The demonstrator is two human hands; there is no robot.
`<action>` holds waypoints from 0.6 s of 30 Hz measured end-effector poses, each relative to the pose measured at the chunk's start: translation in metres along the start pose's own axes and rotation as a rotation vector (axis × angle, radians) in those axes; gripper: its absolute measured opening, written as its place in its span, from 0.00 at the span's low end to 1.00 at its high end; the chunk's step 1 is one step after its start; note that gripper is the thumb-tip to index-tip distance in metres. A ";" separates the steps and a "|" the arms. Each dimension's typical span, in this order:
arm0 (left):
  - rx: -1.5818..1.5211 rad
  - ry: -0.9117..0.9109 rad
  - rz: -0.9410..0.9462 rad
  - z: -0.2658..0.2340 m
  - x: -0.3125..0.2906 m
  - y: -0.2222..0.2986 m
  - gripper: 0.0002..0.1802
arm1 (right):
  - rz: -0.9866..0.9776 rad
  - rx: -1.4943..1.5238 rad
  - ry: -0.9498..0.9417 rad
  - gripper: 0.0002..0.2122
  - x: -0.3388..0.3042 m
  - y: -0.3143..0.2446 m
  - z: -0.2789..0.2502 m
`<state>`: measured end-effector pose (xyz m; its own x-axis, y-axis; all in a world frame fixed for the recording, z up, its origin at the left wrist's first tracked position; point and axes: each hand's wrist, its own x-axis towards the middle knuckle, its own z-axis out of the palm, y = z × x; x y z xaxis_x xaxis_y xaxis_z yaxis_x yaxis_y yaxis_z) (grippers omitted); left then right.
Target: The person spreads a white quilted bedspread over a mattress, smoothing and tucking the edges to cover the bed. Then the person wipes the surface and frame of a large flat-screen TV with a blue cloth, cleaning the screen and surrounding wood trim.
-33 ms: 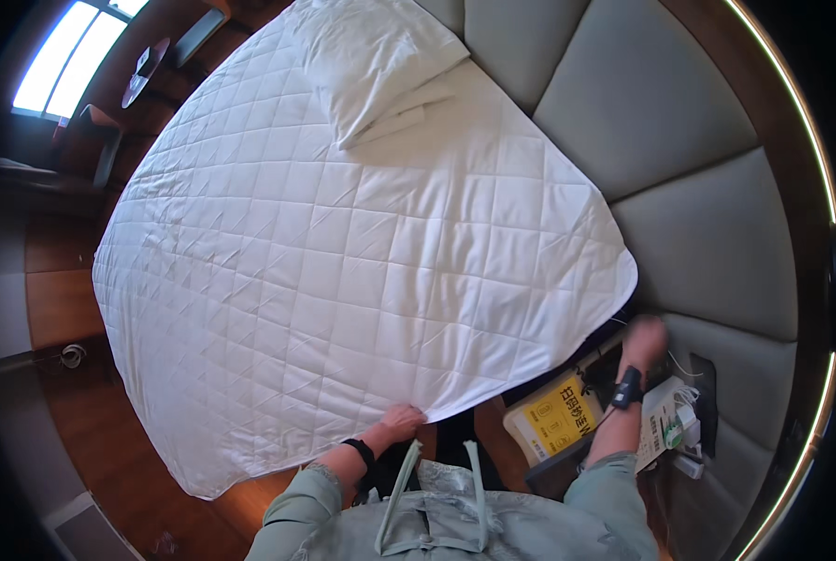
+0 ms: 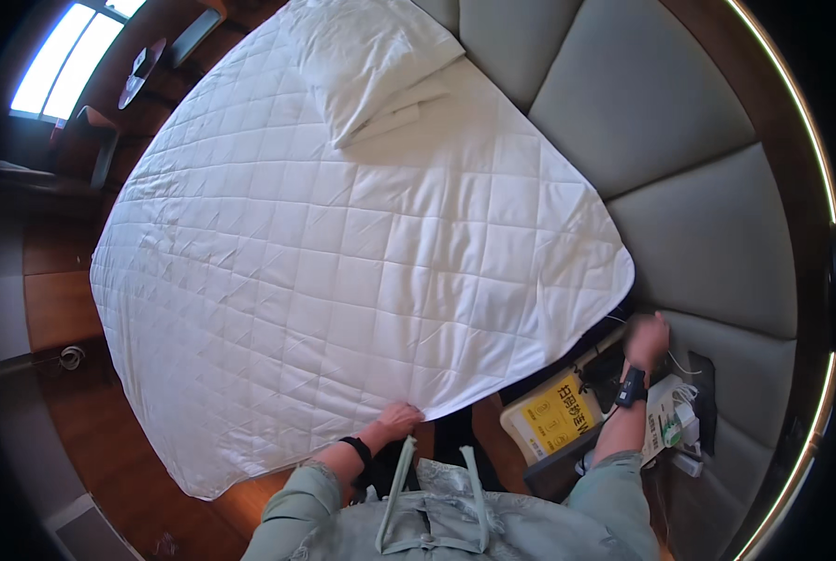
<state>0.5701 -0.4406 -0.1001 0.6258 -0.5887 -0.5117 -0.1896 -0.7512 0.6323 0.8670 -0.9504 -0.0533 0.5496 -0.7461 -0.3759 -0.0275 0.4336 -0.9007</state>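
My left hand [image 2: 401,418] pinching quilted mattress pad [image 2: 343,243] hem at 6 o'clock; right hand [image 2: 646,338] blurred at 4 o'clock, finger state unclear. Risk: one-sided tug skews pad.

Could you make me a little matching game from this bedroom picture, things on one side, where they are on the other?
Things:
1. left hand
2. right hand
3. pillow
4. yellow packet

Places:
A. at the far end of the bed
B. on the near edge of the white quilted cover
C. on the bedside stand
D. raised by the padded headboard

Pairs: 1-B, 2-D, 3-A, 4-C
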 end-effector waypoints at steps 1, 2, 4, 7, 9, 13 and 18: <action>0.038 -0.085 0.059 0.003 0.003 -0.007 0.08 | 0.010 -0.152 -0.149 0.07 -0.002 -0.010 0.002; 0.009 -0.104 -0.031 0.011 0.003 -0.007 0.10 | -0.060 -0.350 -0.292 0.08 -0.003 0.002 0.019; -0.037 -0.170 -0.151 -0.009 0.020 0.020 0.12 | -0.039 -0.720 -0.230 0.09 -0.018 0.008 0.047; 0.001 -0.223 -0.157 -0.014 0.035 0.039 0.15 | -0.497 -1.094 -0.318 0.16 0.000 0.051 0.078; -0.089 -0.199 -0.250 0.000 0.032 0.038 0.17 | -0.512 -1.231 -0.386 0.20 -0.038 0.065 0.114; -0.129 -0.173 -0.200 -0.028 0.037 0.060 0.13 | -0.595 -1.566 -0.461 0.25 -0.048 0.061 0.109; -0.197 -0.303 -0.158 -0.047 0.036 0.051 0.14 | -0.600 -1.585 -0.640 0.29 -0.020 0.058 0.091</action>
<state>0.6190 -0.4862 -0.0589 0.3781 -0.5544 -0.7414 0.0585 -0.7849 0.6168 0.9300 -0.8642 -0.0779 0.9745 -0.1482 -0.1686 -0.1990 -0.9181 -0.3428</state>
